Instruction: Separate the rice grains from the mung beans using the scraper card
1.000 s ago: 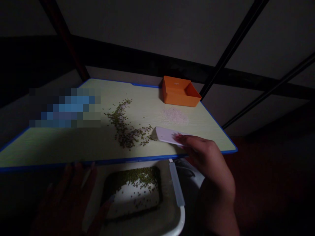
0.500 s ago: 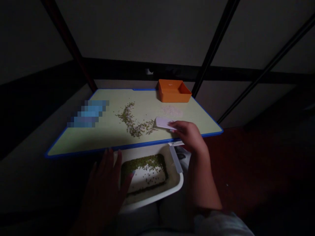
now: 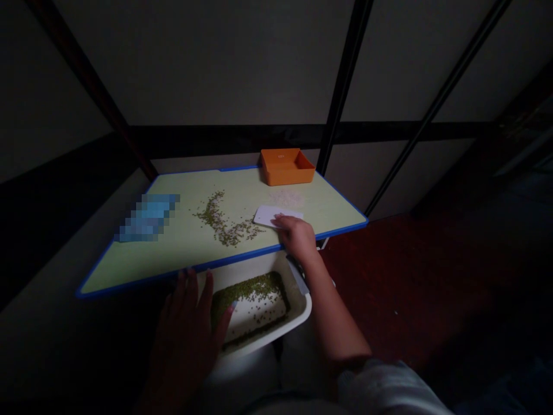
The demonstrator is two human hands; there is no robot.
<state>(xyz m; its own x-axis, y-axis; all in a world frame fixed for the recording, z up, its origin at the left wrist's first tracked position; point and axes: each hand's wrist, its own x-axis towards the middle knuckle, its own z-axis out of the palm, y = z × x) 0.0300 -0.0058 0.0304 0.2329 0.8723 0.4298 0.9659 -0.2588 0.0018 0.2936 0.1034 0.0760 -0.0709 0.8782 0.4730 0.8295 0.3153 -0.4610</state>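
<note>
My right hand (image 3: pixel 298 235) is closed on a flat white card (image 3: pixel 268 216) with rounded corners, held low over the tabletop (image 3: pixel 181 230). The card's left edge is beside a curved trail of small green beans, like mung beans (image 3: pixel 224 230). Past the card lies a thin patch of pale, rice-like grains (image 3: pixel 287 198). My left hand (image 3: pixel 188 323) grips the left side of a white plastic tub (image 3: pixel 298 308), thumb inside and fingers outside, partly lost in shadow. Inside the tub, many green beans (image 3: pixel 246 291) lie along the far side and edges of its floor.
An orange open box (image 3: pixel 289 176) stands at the back right of the blue-edged table. A blurred blue item (image 3: pixel 149 218) lies at the left. Dark wall panels (image 3: pixel 242 63) rise behind, and a reddish floor (image 3: pixel 389 276) shows at the right.
The view has shifted, so the table and box appear farther left. My right hand has moved slightly left over the card, which stays by the beans. My left hand stays on the tub.
</note>
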